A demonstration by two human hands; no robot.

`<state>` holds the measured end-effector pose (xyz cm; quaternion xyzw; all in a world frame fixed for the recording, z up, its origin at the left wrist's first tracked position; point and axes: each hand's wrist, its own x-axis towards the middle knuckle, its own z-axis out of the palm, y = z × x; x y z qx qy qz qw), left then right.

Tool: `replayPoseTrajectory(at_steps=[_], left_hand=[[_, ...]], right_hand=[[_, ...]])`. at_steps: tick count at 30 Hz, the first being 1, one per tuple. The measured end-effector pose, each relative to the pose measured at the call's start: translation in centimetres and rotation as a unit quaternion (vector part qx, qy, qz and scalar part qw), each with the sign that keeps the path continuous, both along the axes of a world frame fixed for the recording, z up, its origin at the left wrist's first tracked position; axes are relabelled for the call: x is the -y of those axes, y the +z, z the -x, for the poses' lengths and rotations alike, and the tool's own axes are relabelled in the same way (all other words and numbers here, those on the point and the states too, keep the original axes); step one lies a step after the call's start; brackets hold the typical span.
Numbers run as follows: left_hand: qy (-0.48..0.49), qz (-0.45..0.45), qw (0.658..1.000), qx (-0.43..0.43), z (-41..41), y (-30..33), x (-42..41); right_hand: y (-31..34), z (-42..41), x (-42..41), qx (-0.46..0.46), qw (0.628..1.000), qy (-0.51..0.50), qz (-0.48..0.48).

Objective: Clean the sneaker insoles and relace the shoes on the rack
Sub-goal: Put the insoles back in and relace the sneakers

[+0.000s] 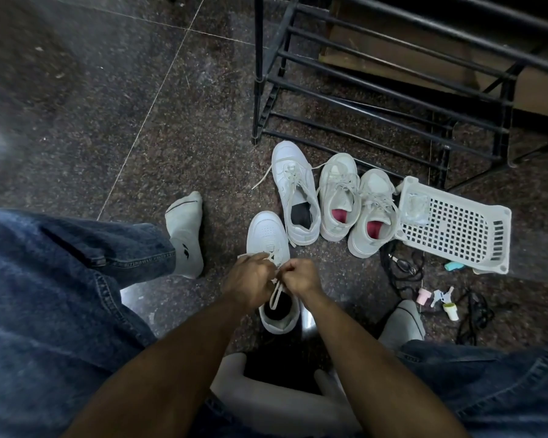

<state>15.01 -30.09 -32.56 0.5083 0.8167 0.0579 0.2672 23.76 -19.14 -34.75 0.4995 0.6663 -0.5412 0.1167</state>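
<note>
A white sneaker [266, 230] stands on the floor right in front of me, toe pointing away. My left hand [246, 279] and my right hand [301, 275] are both closed on its white lace [275, 297] above the tongue, and a loop of lace hangs over the dark opening. Behind it stands its mate [293, 191], laced, with loose ends trailing left. To the right stands a pair of grey-white sneakers with red insoles [340, 197] [372, 213], both laced. The black shoe rack [377, 86] stands behind them, its rails bare.
A white perforated basket [456, 229] lies tipped beside the right sneaker. Dark cords, keys and small bottles [437, 300] lie scattered on the floor at right. My socked feet [185, 233] and jeans-covered legs flank the shoe. I sit on a pale stool [282, 403].
</note>
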Motion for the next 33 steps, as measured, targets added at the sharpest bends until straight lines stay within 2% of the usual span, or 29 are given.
replayPoseTrajectory(at_steps=[2, 4, 6, 14, 19, 23, 25, 28, 31, 33], left_hand=[[0.069, -0.022, 0.996, 0.042, -0.1, 0.0, 0.0], [0.166, -0.034, 0.98, 0.102, 0.0, 0.0, 0.0], [0.225, -0.031, 0.963, 0.144, 0.2, 0.0, 0.0], [0.215, -0.028, 0.966, 0.137, 0.6, -0.3, -0.1], [0.202, -0.021, 0.971, 0.129, 0.5, -0.4, -0.3], [0.193, -0.017, 0.974, 0.118, 0.5, -0.5, -0.2], [0.208, -0.017, 0.971, 0.116, 0.4, -0.7, -0.1], [0.219, -0.009, 0.969, 0.113, 0.3, -1.1, 0.2], [0.218, -0.018, 0.966, 0.138, 0.2, -1.5, 0.3], [0.224, -0.024, 0.964, 0.139, 0.1, -1.6, 0.3]], right_hand=[[-0.2, -0.4, 0.0, -0.022, 0.999, 0.035, 0.006], [-0.4, -0.9, 0.1, -0.046, 0.997, 0.055, 0.026], [-0.7, -1.4, 0.2, -0.066, 0.995, 0.069, 0.021], [-1.2, -1.3, 1.1, -0.044, 0.996, 0.061, -0.038], [-0.2, -1.5, 1.3, -0.023, 0.985, 0.118, -0.12], [1.1, -1.1, 1.3, 0.015, 0.955, 0.207, -0.213], [1.2, -1.0, 1.4, 0.008, 0.952, 0.21, -0.222], [0.2, -1.4, 1.8, -0.046, 0.973, 0.156, -0.164], [-0.6, -2.0, 1.6, -0.113, 0.991, 0.059, -0.044], [-0.3, -1.8, 1.3, -0.116, 0.992, 0.011, 0.039]])
